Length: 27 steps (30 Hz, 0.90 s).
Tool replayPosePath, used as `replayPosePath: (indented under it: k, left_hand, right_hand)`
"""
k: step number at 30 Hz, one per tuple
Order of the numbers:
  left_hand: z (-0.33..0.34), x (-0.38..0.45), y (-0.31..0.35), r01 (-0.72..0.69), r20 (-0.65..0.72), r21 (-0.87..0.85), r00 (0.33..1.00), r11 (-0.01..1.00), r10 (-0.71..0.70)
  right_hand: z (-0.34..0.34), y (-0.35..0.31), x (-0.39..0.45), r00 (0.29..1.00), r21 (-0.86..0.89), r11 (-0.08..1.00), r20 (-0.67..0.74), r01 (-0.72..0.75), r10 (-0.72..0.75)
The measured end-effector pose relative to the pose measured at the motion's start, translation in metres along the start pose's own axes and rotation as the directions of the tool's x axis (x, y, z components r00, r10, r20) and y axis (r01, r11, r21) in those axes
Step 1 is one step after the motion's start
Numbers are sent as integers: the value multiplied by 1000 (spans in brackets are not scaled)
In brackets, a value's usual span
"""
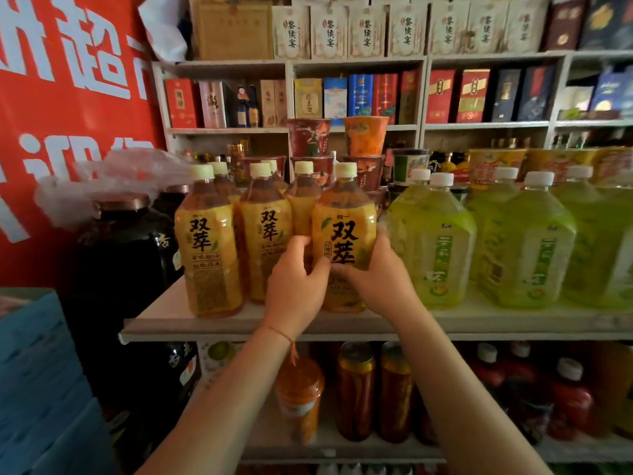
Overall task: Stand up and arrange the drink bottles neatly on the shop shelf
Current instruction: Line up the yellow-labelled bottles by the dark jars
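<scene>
**Both hands settle an amber tea bottle at the shelf's front edge**

From where I stand, the left hand and the right hand both wrap the lower half of one yellow-labelled tea bottle, each grip clenched on it from its own side. The bottle stands upright near the front edge of the shelf, at about 3 o'clock from two matching bottles, with more of the same kind lined up behind at 12 o'clock. Just beside it, on its 3 o'clock side, begin the green tea bottles.

To finish this well, I would keep the base flat, turn the label squarely outward and bring the bottle level with its front-row neighbours, closing the gap without knocking them.

The bottle is clear plastic with amber liquid, a pale cap and bold black characters on a yellow wrap.
</scene>
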<state>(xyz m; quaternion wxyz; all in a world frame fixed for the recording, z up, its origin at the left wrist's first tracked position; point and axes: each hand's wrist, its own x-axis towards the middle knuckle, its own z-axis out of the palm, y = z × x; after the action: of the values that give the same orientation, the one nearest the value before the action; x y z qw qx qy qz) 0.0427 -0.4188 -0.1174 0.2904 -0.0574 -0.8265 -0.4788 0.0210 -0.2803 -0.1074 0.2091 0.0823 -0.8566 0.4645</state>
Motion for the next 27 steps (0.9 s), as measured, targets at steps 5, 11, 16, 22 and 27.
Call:
replayPosePath:
  k: [5, 11, 16, 22, 27]
  left_hand:
    - [0, 6, 6, -64, 158, 114, 986, 991, 46]
    - [-4, 38, 28, -408, -43, 480, 873, 776, 486]
    - [2, 93, 52, -248, 72, 418, 968, 874, 241]
    - [-3, 124, 68, -16, 96, 115, 995, 993, 5]
    - [-10, 131, 74, 51, 94, -70, 995, 996, -44]
  right_hand:
    - [5, -1, 1, 994, -28, 998, -96, -50, 47]
    - [5, 0, 5, 991, -23, 996, -109, -84, 81]
    - [3, -4, 4, 991, -26, 995, -94, -99, 96]
    - [2, -6, -1, 993, 34, 997, -98, -70, 73]
    - [-8, 3, 0, 997, 110, 991, 24, -73, 71]
